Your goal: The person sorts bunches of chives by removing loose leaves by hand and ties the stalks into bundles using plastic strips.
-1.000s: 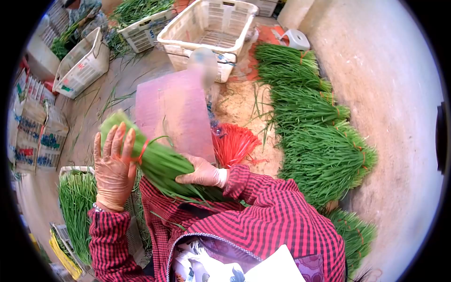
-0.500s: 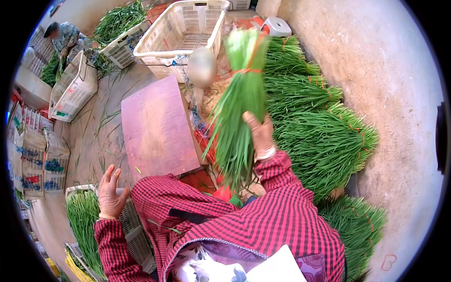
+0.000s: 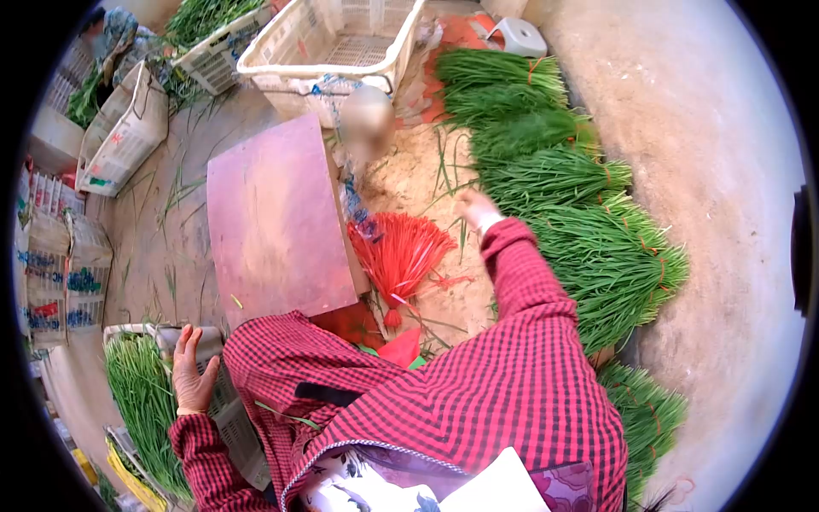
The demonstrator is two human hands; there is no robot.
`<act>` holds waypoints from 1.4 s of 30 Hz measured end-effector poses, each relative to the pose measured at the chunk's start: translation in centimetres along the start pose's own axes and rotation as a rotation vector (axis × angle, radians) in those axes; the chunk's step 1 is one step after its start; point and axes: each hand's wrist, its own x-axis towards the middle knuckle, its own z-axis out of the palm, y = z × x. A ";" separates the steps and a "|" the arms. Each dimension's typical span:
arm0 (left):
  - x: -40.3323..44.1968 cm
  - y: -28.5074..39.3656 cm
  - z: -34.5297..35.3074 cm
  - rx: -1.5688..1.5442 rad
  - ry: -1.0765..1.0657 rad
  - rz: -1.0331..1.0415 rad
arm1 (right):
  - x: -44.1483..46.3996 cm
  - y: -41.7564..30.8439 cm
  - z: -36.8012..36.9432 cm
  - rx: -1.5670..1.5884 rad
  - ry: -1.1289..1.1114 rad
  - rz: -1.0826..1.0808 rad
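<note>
My left hand (image 3: pixel 194 375) holds nothing; its fingers are apart beside a crate of loose chives (image 3: pixel 141 401). Stretched forward, my right hand (image 3: pixel 478 210) is blurred, so its fingers are hard to make out. It is over the tan floor, close to the leaf ends of tied chive bundles (image 3: pixel 597 256). These bundles lie in a row along the wall, bound with orange-red ties. One bundle (image 3: pixel 537 132) in the row looks smeared by motion. A fan of red ties (image 3: pixel 401 252) lies between my right arm and a pinkish board (image 3: pixel 277 222).
Beyond the board stands a large white crate (image 3: pixel 328 72). A white stool (image 3: pixel 519 37) is near the wall (image 3: pixel 682 154). At the far left, a person (image 3: pixel 119 43) is by another crate (image 3: pixel 124 128). Wrapped crates (image 3: pixel 64 273) stand at the left edge.
The chive bundle that was in my right hand has left it, and the row by the wall has a blurred bundle. My right hand is lower over the floor. My view has shifted slightly.
</note>
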 end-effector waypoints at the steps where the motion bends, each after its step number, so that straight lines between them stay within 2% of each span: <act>1: -0.1 0.1 0.3 0.003 -0.017 -0.017 | -0.8 -0.3 2.2 -0.206 -0.153 -0.090; 2: -0.1 0.0 0.5 -0.003 -0.038 -0.009 | 2.0 3.4 7.4 -0.152 -0.158 -0.039; 3: -0.1 0.0 0.7 -0.009 -0.056 -0.002 | 4.4 7.0 12.2 -0.125 -0.144 -0.096; 4: -0.4 0.1 0.6 -0.009 -0.075 -0.025 | 3.7 6.8 14.4 -0.210 -0.118 -0.069; 5: -0.7 -0.1 0.5 -0.006 -0.085 -0.045 | 2.1 5.5 15.2 -0.138 -0.146 -0.007; 7: -1.2 -0.6 0.6 -0.002 -0.137 -0.098 | 2.0 6.1 19.5 -0.100 0.044 0.088; 8: -1.5 -1.0 0.6 0.001 -0.139 -0.119 | 2.3 6.2 21.2 -0.107 0.028 0.091; 9: -1.6 -1.1 0.6 0.001 -0.148 -0.132 | 2.3 5.8 22.5 0.194 -0.036 0.267; 10: -1.6 -1.0 0.5 -0.044 -0.150 -0.143 | 2.5 5.5 23.5 0.496 -0.097 0.444; 11: -1.6 -0.8 0.5 -0.088 -0.152 -0.153 | 2.7 5.4 24.1 0.489 -0.105 0.450; 13: -1.2 -0.6 0.8 -0.061 -0.142 -0.117 | 3.3 5.1 25.1 0.666 -0.118 0.483; 15: -0.3 0.2 1.0 -0.035 -0.133 -0.075 | 3.8 5.8 25.4 0.641 -0.136 0.460; 17: 1.2 1.8 0.8 -0.040 -0.115 0.015 | 4.7 7.2 25.9 0.721 -0.161 0.346; 19: 3.2 3.7 0.7 -0.019 -0.093 0.033 | 3.2 5.9 24.2 0.667 -0.077 0.304; 21: 5.6 6.1 1.0 -0.165 0.012 0.103 | 2.0 5.0 22.4 0.852 -0.047 0.301; 22: 6.9 8.0 1.4 -0.159 0.034 0.152 | 0.3 3.4 20.5 0.715 -0.105 0.278; 23: 8.1 10.3 2.0 -0.151 0.057 0.200 | -1.3 1.9 18.9 0.715 -0.103 0.273; 25: 10.1 14.9 4.8 -0.122 0.034 0.432 | -4.3 -0.5 16.3 0.151 -0.505 0.019; 27: 10.2 19.3 9.6 0.024 -0.001 0.658 | -7.3 -2.1 16.3 -0.248 -0.527 -0.194; 29: 8.9 22.2 14.7 0.158 -0.057 0.784 | -9.0 -0.9 17.4 -0.276 -0.476 -0.425; 31: 7.2 22.9 18.0 0.277 -0.185 0.705 | -10.5 -1.2 16.9 -0.475 -0.472 -0.567; 32: 6.7 22.6 19.0 0.219 -0.284 0.610 | -11.3 -1.4 16.5 -0.426 -0.426 -0.551; 35: 6.5 21.6 19.3 0.357 -0.326 0.642 | -12.8 -2.6 15.0 -0.355 -0.412 -0.521; 37: 6.5 21.7 19.3 0.342 -0.267 0.643 | -12.8 -2.5 15.0 -0.337 -0.442 -0.505; 39: 6.6 21.8 18.8 0.236 -0.282 0.607 | -11.5 -1.0 16.7 -0.125 -0.267 -0.613; 40: 6.9 21.8 18.3 0.239 -0.281 0.603 | -9.8 0.3 18.0 -0.157 -0.213 -0.609; 41: 7.3 21.6 17.5 -0.132 -0.363 0.502 | -7.8 1.7 19.5 -0.190 -0.163 -0.610; 42: 7.6 21.4 16.7 -0.502 -0.431 0.383 | -6.5 3.1 19.6 -0.175 -0.165 -0.518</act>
